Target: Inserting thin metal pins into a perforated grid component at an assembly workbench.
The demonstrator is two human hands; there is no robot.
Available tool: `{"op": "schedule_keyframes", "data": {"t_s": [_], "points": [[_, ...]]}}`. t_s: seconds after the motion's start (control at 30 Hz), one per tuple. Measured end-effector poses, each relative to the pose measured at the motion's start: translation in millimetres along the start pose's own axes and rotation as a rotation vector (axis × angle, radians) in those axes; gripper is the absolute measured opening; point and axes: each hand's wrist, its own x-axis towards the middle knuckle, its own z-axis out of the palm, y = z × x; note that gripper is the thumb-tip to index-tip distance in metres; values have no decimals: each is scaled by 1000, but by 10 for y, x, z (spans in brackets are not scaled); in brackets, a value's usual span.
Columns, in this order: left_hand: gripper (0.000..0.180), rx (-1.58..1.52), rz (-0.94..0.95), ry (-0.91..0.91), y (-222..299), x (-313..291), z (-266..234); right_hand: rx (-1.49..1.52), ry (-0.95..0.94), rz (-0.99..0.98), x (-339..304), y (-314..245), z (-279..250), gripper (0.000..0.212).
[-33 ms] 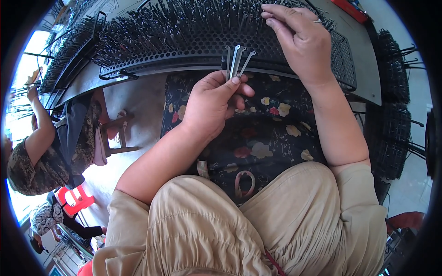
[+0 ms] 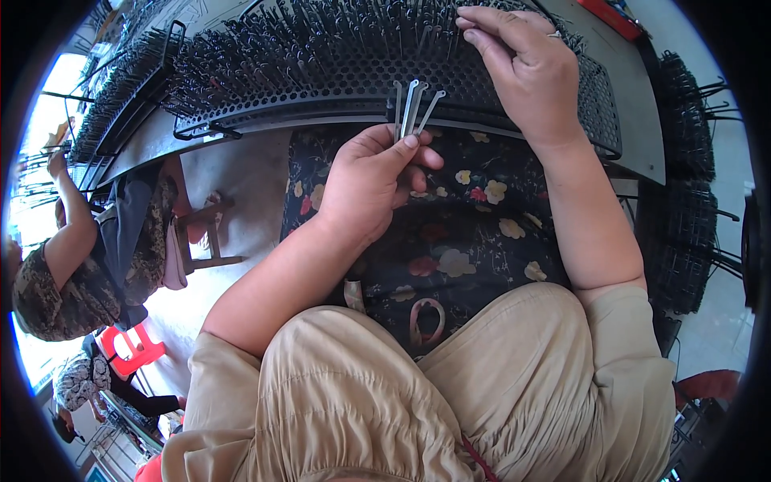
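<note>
My left hand (image 2: 365, 181) is closed around several thin, silvery metal strips (image 2: 414, 104), pinched between thumb and fingers. They fan upward, and small rounded eyes show at their top ends. Ahead of that hand lies a long black perforated rack (image 2: 353, 84), with many dark thin rods (image 2: 297, 48) with looped tips standing in its holes. My right hand (image 2: 526, 76) is raised over the right part of the rack, beside the standing rods. Its thumb and fingertips are drawn close together in a pinch; whatever may be between them is too small to make out.
A dark cloth with flower patterns (image 2: 454, 261) hangs below the rack's edge. On the left, a person (image 2: 80, 257) works beside a second rack and a wooden stool (image 2: 213, 233); a red plastic stool (image 2: 132, 349) is behind. Bundles of black hooked rods (image 2: 687, 120) hang at right.
</note>
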Motion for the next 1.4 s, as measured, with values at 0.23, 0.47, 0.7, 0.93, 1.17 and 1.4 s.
{"op": "schedule_keyframes", "data": {"t_s": [0.23,0.47,0.7,0.93,1.17,1.4], "points": [[16,-8,-1,1,-10,11,-25,-22,-91,-15,-18,202,120,15],[15,-6,-4,-5,-15,16,-10,-13,-144,-3,-66,66,-27,18],[16,-32,-11,-32,-22,33,-26,-114,-304,-54,-103,39,-66,24],[17,-119,-20,-88,2,7,-19,-45,-190,-232,-183,116,-75,25],[19,-379,-130,-448,30,-32,-61,893,-509,123,-322,190,-101,21],[18,-133,-97,-274,15,-4,-38,1023,-258,484,-234,325,-228,17]]}}
